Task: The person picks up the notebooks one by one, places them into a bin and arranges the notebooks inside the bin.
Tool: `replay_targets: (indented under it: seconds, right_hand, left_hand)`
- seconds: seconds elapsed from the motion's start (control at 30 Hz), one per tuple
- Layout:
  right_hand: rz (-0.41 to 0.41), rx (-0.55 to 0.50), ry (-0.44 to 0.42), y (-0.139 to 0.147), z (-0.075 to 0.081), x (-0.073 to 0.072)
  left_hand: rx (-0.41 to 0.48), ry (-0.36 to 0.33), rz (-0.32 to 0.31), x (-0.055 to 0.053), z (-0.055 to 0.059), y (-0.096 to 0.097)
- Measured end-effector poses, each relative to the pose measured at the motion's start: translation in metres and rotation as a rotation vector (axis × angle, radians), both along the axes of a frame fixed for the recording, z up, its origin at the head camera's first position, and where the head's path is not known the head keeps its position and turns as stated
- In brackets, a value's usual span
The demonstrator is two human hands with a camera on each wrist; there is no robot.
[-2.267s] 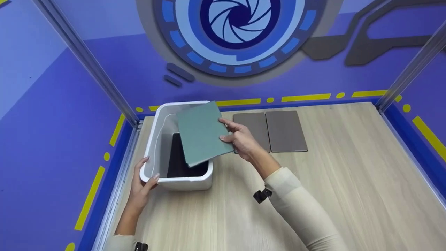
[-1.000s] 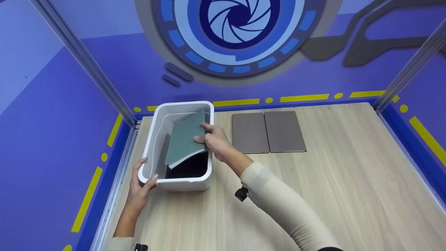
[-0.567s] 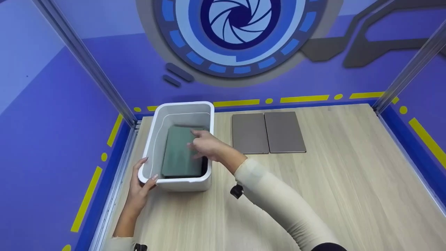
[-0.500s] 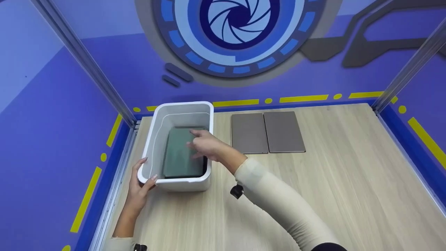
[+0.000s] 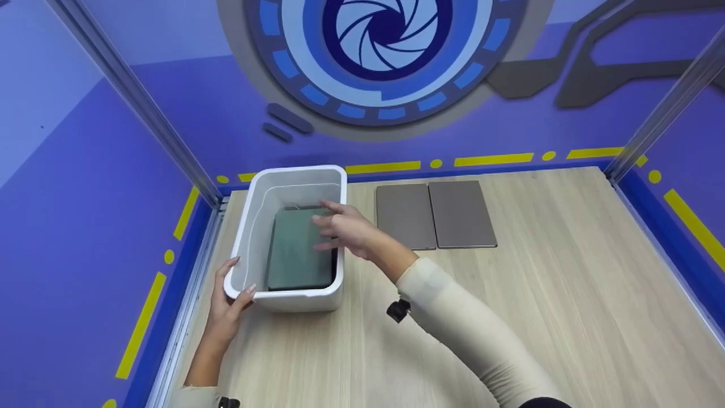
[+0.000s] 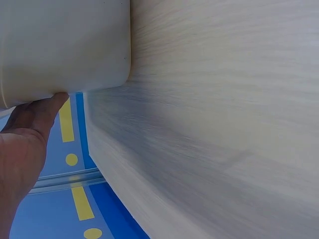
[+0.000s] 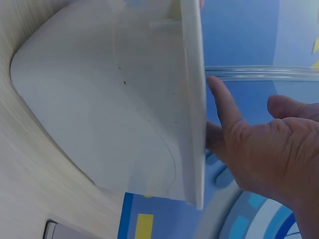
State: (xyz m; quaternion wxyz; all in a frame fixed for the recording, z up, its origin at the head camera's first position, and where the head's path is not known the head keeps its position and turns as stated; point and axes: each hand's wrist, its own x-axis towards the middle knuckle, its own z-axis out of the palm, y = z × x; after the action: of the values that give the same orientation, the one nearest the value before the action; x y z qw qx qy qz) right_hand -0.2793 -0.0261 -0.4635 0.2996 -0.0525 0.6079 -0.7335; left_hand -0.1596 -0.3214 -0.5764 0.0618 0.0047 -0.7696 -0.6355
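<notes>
A white plastic bin [image 5: 334, 293] stands at the left of the table, with a green notebook [image 5: 300, 246] lying flat inside it. Part of the notebook is behind my right hand [image 5: 351, 229], whose fingers are spread over the bin's right rim and hold nothing. In the right wrist view that hand [image 7: 264, 149] is beside the rim. My left hand [image 5: 225, 309] grips the bin's near left corner, thumb at the rim and fingers at the left side. The left wrist view shows this hand [image 6: 27, 144] against the outer wall.
Two flat grey-brown notebook-like things [image 5: 405, 218] lie side by side on the wooden table [image 5: 561, 272], right of the bin. Blue-purple panels [image 5: 187, 102] close off the back and both sides, with metal posts [image 5: 662, 113] at the corners.
The green notebook has gone from my right hand down into the bin, covering the dark thing there. My right hand has let go and risen slightly. The left hand keeps its grip.
</notes>
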Motion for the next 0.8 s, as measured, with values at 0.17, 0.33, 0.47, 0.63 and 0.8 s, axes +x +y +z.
replay_targets:
  seconds: [0.17, 0.33, 0.47, 0.63, 0.8]
  right_hand:
    - [-0.045, -0.026, 0.022, 0.022, 0.008, 0.0]
    - [-0.094, -0.021, 0.051, 0.05, 0.011, -0.002]
    - [-0.111, 0.018, 0.083, 0.076, 0.007, 0.0]
    - [-0.148, 0.038, 0.123, 0.109, -0.004, 0.004]
    - [-0.222, -0.009, 0.154, 0.141, -0.019, 0.01]
  left_hand:
    - [-0.001, -0.015, 0.012, 0.0, 0.0, -0.002]
    - [0.001, -0.01, 0.008, -0.001, 0.0, -0.001]
    - [0.008, -0.012, -0.004, -0.001, 0.0, 0.001]
    - [0.011, -0.004, -0.005, -0.001, 0.0, 0.002]
    - [0.009, -0.001, 0.002, 0.0, 0.0, 0.001]
